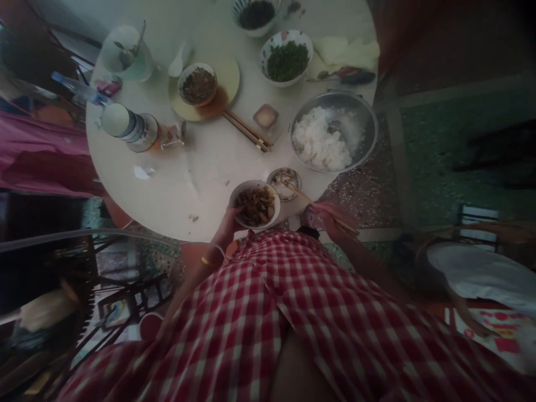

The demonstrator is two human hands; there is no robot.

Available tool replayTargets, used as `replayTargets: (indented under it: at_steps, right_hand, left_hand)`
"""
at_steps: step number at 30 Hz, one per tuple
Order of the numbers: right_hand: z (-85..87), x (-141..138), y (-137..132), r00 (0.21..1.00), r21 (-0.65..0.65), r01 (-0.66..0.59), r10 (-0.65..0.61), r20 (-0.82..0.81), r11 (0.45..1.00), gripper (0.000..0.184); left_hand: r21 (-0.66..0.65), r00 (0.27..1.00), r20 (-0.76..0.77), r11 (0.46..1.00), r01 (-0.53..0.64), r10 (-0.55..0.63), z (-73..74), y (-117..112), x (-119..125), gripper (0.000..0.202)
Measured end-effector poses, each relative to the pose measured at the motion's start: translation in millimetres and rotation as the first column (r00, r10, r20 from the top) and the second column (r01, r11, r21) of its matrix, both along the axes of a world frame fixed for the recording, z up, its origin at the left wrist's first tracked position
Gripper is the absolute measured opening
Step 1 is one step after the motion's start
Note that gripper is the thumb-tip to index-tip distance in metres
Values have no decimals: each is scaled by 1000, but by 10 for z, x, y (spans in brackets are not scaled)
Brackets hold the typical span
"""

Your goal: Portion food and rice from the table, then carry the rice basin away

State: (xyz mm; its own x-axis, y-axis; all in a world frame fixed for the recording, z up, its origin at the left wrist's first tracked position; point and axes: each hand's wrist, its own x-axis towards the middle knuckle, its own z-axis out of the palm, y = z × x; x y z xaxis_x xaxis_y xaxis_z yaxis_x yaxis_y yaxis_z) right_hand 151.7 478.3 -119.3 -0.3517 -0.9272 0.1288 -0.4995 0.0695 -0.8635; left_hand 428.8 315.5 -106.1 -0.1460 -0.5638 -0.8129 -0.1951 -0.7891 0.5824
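Note:
My left hand grips a white bowl of brown cooked food by its left side, at the near edge of the round table. With my right hand I hold a pair of chopsticks, closed around their upper part. Their tips reach into a small bowl with white and brown food, which sits right beside the larger one. Just beyond my right hand stands a wide metal basin of white rice.
On the white table are a bowl of chopped greens, a yellow plate carrying a bowl of brown food, spare chopsticks, stacked containers, a plastic bottle and a pale tub. Chairs stand around.

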Motion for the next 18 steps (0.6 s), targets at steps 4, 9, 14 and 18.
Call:
replayTargets:
  at_steps: [4, 9, 14, 18]
  right_hand:
    - [-100, -9, -16, 998, 33, -55, 54, 26, 998, 23]
    - [-296, 65, -313, 989, 115, -138, 130, 72, 984, 28]
    - [-364, 66, -575, 985, 258, 58, -96, 141, 965, 41]
    - [-271, 60, -641, 949, 329, 149, -228, 218, 932, 57]
  left_hand:
    - [56, 979, 0, 978, -202, 202, -96, 129, 193, 54]
    - [42, 925, -112, 932, -359, 362, -130, 201, 426, 57]
    - [-28, 890, -127, 895, -445, 438, -186, 195, 559, 61]
    - [-24, 842, -120, 847, -532, 526, -287, 247, 640, 63]
